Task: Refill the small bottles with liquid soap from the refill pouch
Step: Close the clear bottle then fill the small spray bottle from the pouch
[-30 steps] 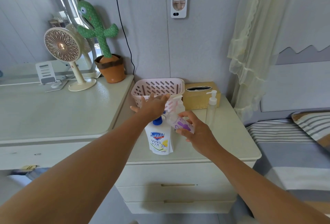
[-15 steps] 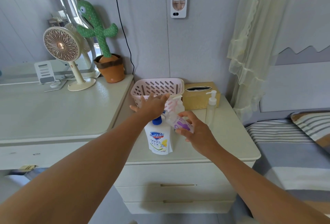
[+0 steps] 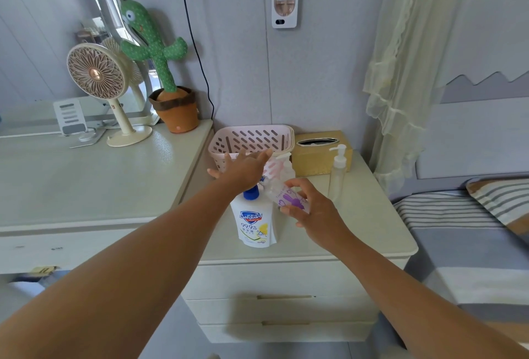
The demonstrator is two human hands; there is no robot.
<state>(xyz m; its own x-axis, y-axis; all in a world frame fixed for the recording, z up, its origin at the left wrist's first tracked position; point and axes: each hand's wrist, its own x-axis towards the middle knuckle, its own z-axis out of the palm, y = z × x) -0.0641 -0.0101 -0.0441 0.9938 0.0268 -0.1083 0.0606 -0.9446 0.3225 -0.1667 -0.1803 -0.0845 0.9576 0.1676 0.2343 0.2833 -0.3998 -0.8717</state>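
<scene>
Watching the head view from my desk, I have two bare arms reaching out over the cream surface (image 3: 369,215) of a drawer unit. What do you want first?

The soap. Where is it?

The refill pouch (image 3: 254,224) stands upright near the front of that surface. It is white, with a blue cap (image 3: 251,193) on top. The small bottle (image 3: 287,197), clear with a purple print, is lifted off the surface just right of the pouch's top. It is tilted, with its upper end leaning left toward the cap.

Who holds it?

The person's right hand (image 3: 313,215). The thumb and fingers (image 3: 300,182) are curled round its lower end. The left hand (image 3: 243,168) hovers over the pouch's cap, palm down, fingers straight and spread, gripping nothing. Whether it touches the cap I cannot tell.

Anything else close by?

A tall clear pump bottle (image 3: 337,175) stands right of the hands, just in front of a gold tissue box (image 3: 320,158). A pink slotted basket (image 3: 252,138) sits against the wall behind the left hand. Between the basket and the box I see a white pump head (image 3: 282,155), its body mostly hidden.

And further out?

On the left, a higher cream top (image 3: 86,181) carries a desk fan (image 3: 96,72) and a plush cactus (image 3: 151,44) in a pot. On the right is a striped bed (image 3: 472,230), with a pale curtain (image 3: 400,72) hanging above it.
</scene>
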